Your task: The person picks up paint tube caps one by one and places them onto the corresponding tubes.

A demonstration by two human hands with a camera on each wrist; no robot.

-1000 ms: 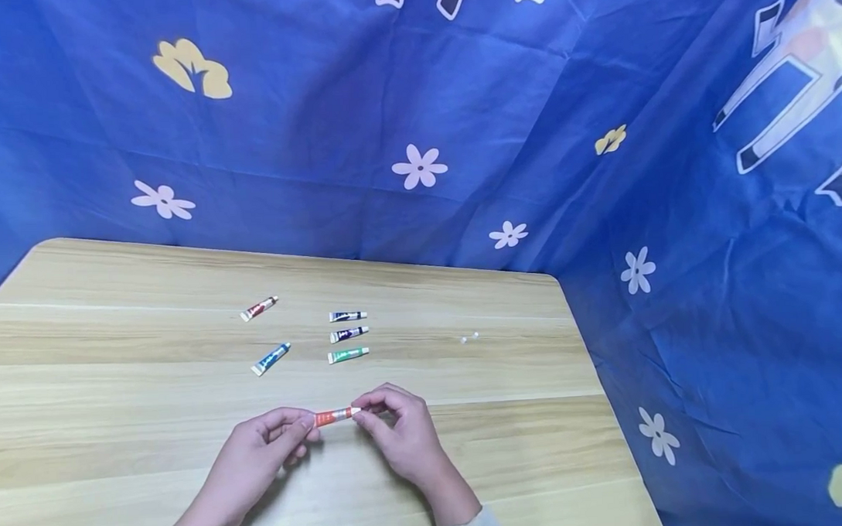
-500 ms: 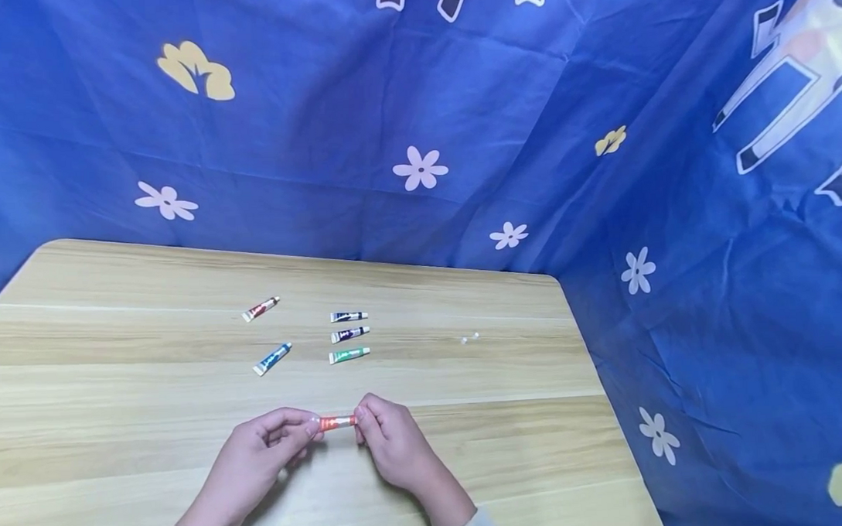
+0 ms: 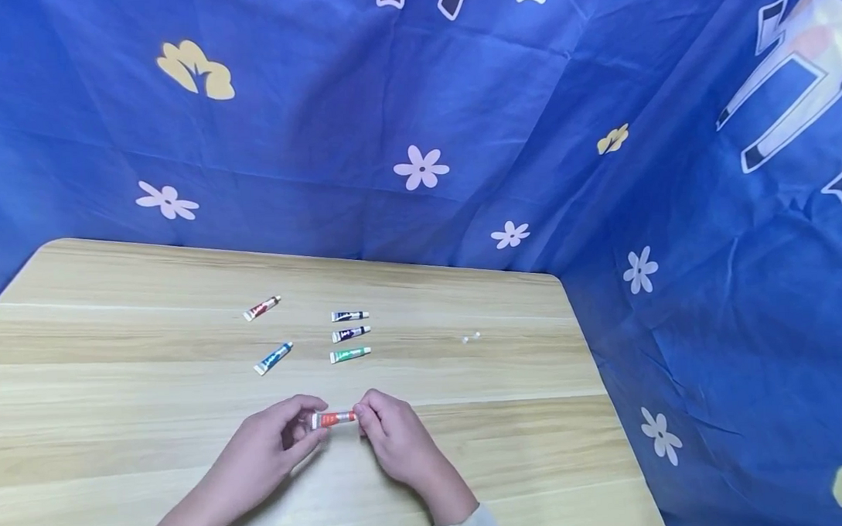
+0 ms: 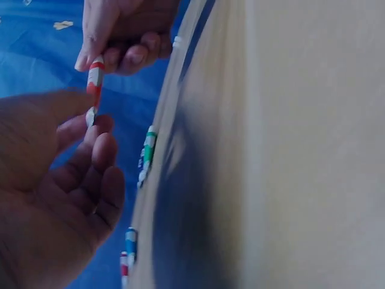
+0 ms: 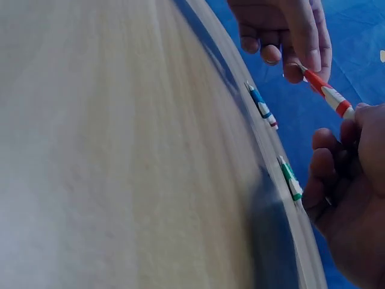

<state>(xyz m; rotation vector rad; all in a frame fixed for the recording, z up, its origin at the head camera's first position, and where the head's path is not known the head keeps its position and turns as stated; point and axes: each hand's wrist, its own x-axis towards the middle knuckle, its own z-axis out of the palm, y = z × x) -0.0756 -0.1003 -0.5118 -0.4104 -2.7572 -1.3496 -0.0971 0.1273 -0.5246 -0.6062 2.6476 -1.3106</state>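
An orange-red paint tube (image 3: 337,418) lies crosswise between both hands, above the table. My right hand (image 3: 399,446) grips its capped end between thumb and curled forefinger; the cap is hidden in the fingers. At the pale crimped tail my left hand (image 3: 270,446) has thumb and forefinger parted, one on each side of the tube, with the tail showing between them. In the left wrist view, the left thumb overlaps the tube (image 4: 95,78) near its tail. The right wrist view shows the tube (image 5: 328,93) slanting from the left fingertips to the right thumb.
Beyond the hands lie a green tube (image 3: 351,354), a purple tube (image 3: 351,334) and a dark blue tube (image 3: 349,316) in a column. To their left are a blue tube (image 3: 274,359) and a dark red tube (image 3: 262,308). Small whitish bits (image 3: 471,338) sit to the right on the wooden table (image 3: 523,399).
My right fingers have closed further over the capped end. The left thumb and forefinger, pinching the tail before, have spread apart and uncovered it. The other tubes have not moved.
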